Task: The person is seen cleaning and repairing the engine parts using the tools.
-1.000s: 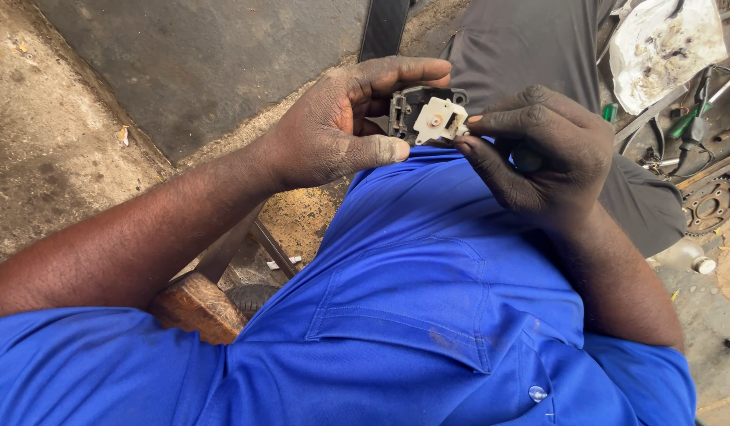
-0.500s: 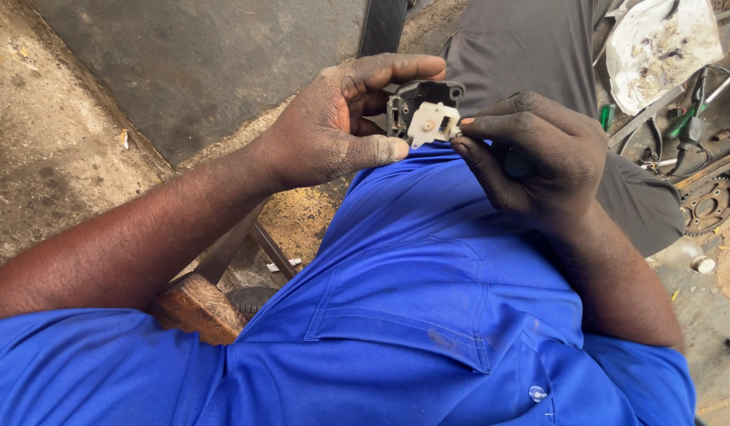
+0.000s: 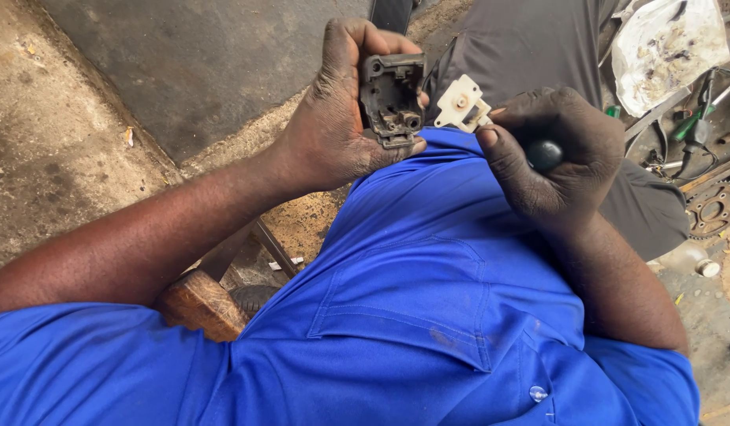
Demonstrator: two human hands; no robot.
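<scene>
Your left hand (image 3: 333, 118) is clamped round a dark, grimy rectangular plastic housing (image 3: 391, 96), fingers over its top edge, thumb under its bottom edge. The open face points at you; inside are ribs and a small round socket near the lower right corner, the rest too dirty to read.

Your right hand (image 3: 558, 154) is curled shut on a tool with a dark rounded handle (image 3: 544, 155). Only the handle end shows between your fingers; shaft and tip are hidden by your thumb. Just at your thumb tip sits a small off-white plastic block with a round metal stud in the middle (image 3: 460, 103). It's clear of the housing, just right of it. Can't tell whether it's on the tool tip or pinched by your fingers.

Both parts are held in the air over your blue shirt (image 3: 428, 300).

Top right corner: a stained white cloth or bag (image 3: 665, 47), cut off by the frame. Right edge: a toothed metal sprocket (image 3: 716, 207), partly cut off, on the ground.
</scene>
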